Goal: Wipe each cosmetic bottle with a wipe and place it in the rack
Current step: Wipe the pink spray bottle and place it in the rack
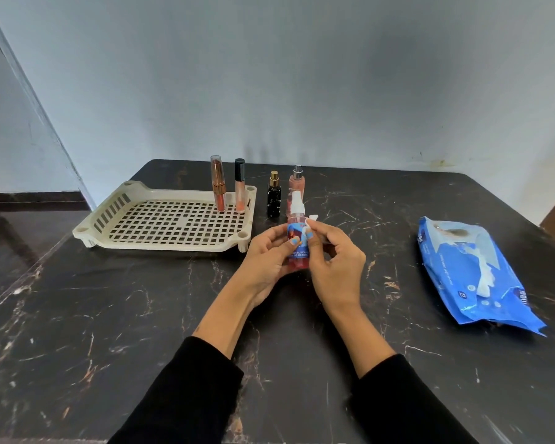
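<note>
The red spray bottle [297,233], with a white pump top and a blue label, is held upright above the worktop [141,315], just to the right of the rack [116,213] and nearer the person than the rack's right front corner. The left hand [266,262] has its grip closed around the bottle's left side and lower body, thumb lying across the label. The right hand [334,267] has its grip pinched shut on a small white wipe [311,219], pressed against the bottle's right shoulder beside the pump.

In the rack, a cream plastic tray with a grid floor, two tubes stand upright at the back right corner: a lipstick [218,184] with a clear cap and a lip gloss [239,185] with a dark cap. Just right of the rack, outside it, a black bottle [274,200] with a gold top stands on the worktop, and a pink bottle [297,181] with a silver top stands just beyond it to the right. Well to the right of the rack lies a blue wipes pack [471,277], a white wipe poking from its opening. Both forearms wear black sleeves [189,395].
</note>
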